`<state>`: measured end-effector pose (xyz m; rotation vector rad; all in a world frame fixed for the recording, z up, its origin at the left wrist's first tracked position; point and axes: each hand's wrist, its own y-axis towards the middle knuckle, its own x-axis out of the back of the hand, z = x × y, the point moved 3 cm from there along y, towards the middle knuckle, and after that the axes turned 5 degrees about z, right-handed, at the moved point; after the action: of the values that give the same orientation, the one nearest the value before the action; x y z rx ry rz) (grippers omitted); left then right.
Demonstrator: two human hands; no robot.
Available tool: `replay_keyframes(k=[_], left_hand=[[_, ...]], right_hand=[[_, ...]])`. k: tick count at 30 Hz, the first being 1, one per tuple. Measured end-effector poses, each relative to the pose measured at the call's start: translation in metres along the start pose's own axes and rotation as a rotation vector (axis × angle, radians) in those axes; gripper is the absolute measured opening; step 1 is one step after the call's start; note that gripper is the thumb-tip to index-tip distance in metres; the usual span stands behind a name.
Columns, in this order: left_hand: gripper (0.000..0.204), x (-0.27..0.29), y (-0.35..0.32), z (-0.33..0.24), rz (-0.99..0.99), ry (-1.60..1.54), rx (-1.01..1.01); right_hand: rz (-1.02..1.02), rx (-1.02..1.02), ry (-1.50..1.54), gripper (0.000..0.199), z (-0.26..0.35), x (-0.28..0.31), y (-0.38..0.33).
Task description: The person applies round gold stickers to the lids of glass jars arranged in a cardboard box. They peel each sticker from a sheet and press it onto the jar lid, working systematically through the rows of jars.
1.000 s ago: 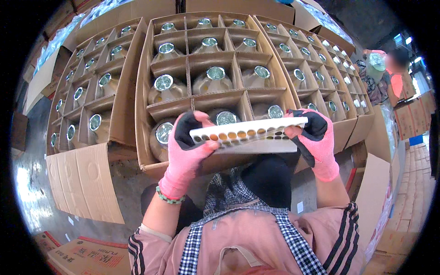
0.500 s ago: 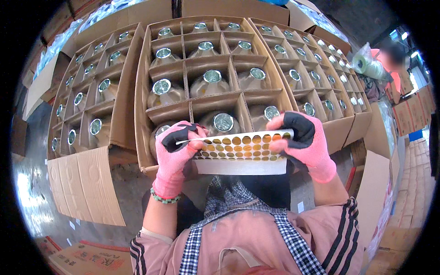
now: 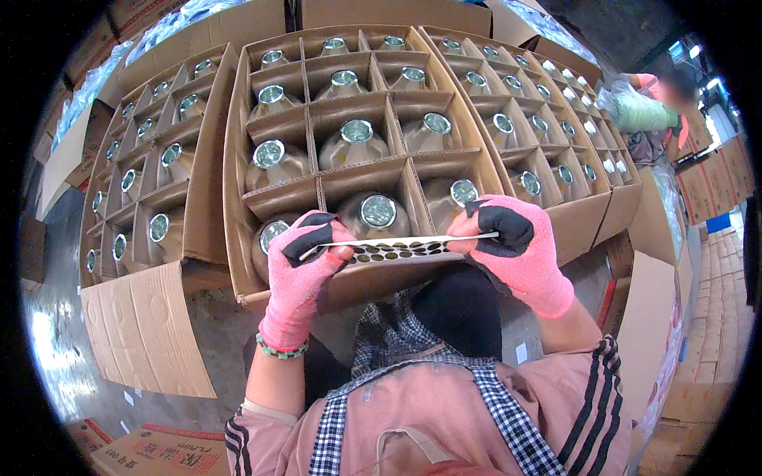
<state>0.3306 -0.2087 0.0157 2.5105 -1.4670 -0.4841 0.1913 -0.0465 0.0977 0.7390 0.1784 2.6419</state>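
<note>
Both my hands wear pink gloves with black fingertips and stretch a sticker sheet (image 3: 401, 250) between them, just above the near edge of a divided carton (image 3: 321, 188). The sheet is white with rows of round gold stickers, and it is seen almost edge-on, folded or tilted along its top. My left hand (image 3: 305, 262) pinches its left end; my right hand (image 3: 516, 250) pinches the right end. Beyond them, a glass bottle (image 3: 378, 213) with a wide silvery mouth stands upright in its cell, with several like it in the other cells.
More divided cartons of bottles stand at the left (image 3: 151, 170) and right (image 3: 540, 139). A cardboard flap (image 3: 147, 329) hangs at the near left. At the far right, a person (image 3: 655, 87) in pink handles a roll of greenish plastic wrap (image 3: 639, 115).
The sheet has tipped from showing its sticker face and white lower margin to nearly edge-on. My hands keep their pinch on it. The distant person's plastic-wrapped roll has shifted.
</note>
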Motion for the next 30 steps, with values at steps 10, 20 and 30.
replay_keyframes(k=[10,20,30], left_hand=[[0.021,0.008,-0.004,-0.001,-0.117,0.02,0.154],[0.021,0.012,0.002,0.006,-0.057,0.111,0.154],[0.018,0.014,0.006,0.019,-0.014,0.135,0.125]], right_hand=[[-0.071,-0.007,-0.126,0.012,0.009,0.0,0.003],[-0.106,0.015,-0.321,0.01,0.007,0.003,0.0],[-0.171,0.224,-0.555,0.019,0.011,0.003,0.004]])
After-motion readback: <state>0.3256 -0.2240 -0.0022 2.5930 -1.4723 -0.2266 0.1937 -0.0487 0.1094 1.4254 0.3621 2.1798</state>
